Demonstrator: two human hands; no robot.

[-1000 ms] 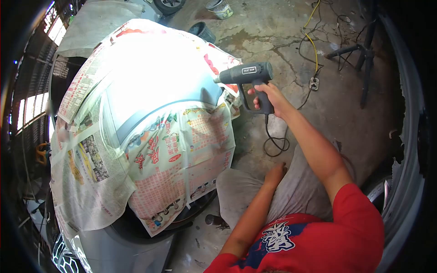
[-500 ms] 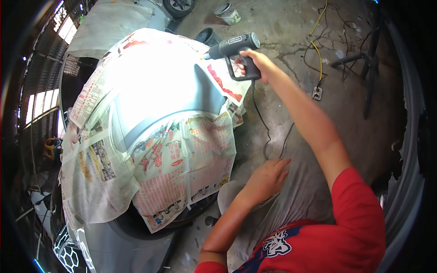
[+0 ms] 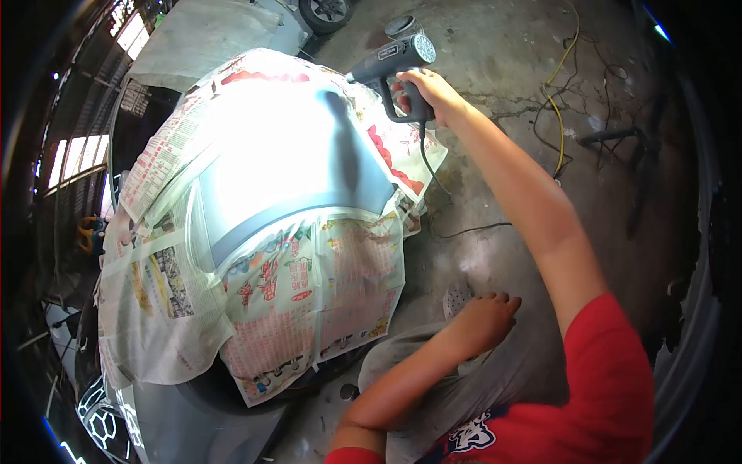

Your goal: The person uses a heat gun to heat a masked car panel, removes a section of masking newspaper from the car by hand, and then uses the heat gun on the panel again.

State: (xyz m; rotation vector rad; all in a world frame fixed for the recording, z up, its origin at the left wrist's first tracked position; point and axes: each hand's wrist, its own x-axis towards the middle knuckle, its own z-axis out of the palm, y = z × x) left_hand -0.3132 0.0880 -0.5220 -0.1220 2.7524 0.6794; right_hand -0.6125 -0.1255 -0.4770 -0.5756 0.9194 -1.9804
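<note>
My right hand (image 3: 427, 97) is wrapped around the handle of a black heat gun (image 3: 390, 58), its nozzle directed left at a car body panel (image 3: 282, 210). The panel is grey at its edges and washed out by bright glare in the middle; a darker shadow falls on its right part. Taped newspaper (image 3: 290, 298) surrounds the panel. Down by my bent leg, my left hand (image 3: 487, 321) hovers or rests near the knee, its fingers loosely bent and holding nothing. The power cord (image 3: 423, 151) hangs from the handle.
A bucket (image 3: 403, 28) stands behind the heat gun, near a car wheel (image 3: 326, 9). Yellow and dark cables (image 3: 558, 116) lie on the cracked concrete floor. A dark stand (image 3: 618, 138) is at the right. Below the newspaper is a tyre (image 3: 224, 379).
The camera view has shifted. My right hand and the heat gun have moved slightly up and left; the left hand has moved down and right, its fingers more bent.
</note>
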